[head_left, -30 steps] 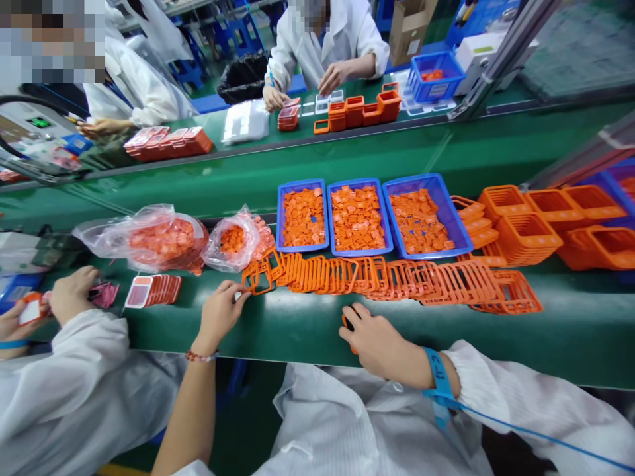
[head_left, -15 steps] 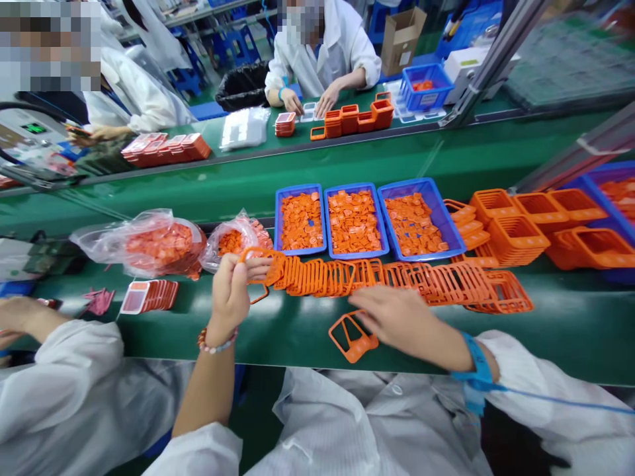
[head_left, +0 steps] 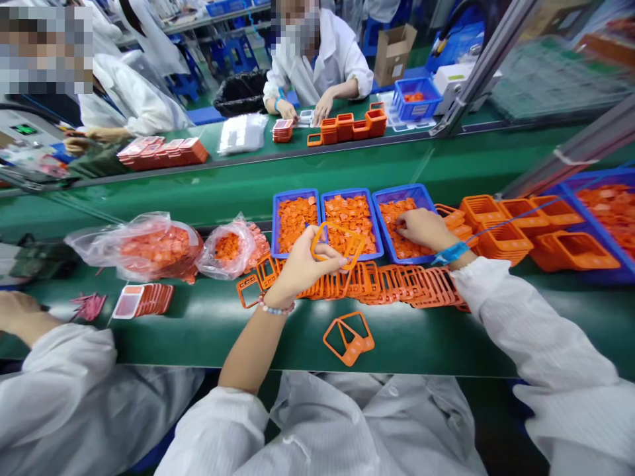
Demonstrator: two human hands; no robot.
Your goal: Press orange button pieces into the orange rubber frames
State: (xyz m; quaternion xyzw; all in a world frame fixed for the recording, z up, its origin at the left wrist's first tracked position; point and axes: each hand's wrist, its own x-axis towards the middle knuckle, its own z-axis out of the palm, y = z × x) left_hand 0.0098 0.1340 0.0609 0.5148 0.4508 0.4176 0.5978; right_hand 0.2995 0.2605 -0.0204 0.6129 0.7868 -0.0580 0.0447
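My left hand [head_left: 310,261] holds an orange frame [head_left: 356,250] up in front of the middle blue tray [head_left: 378,248]. Over at the right blue tray [head_left: 425,192], my right hand [head_left: 421,228] dips its fingertips into small orange pieces [head_left: 401,246]; whether one is pinched is hidden. A long row of orange frames [head_left: 391,284] leans along the bench below the trays, partly behind my left forearm. Two loose orange frames [head_left: 350,338] overlap near the bench's front edge. The left blue tray [head_left: 274,221] also holds small orange pieces.
Bags of orange parts [head_left: 159,248] and a row of filled frames [head_left: 143,301] lie to the left. Stacked orange frames [head_left: 501,241] stand at the right beside a large blue bin [head_left: 602,228]. Other people work across and at the left.
My left hand has moved right, with an orange frame raised in it. My right hand has gone from above the loose frames up and right into the right tray.
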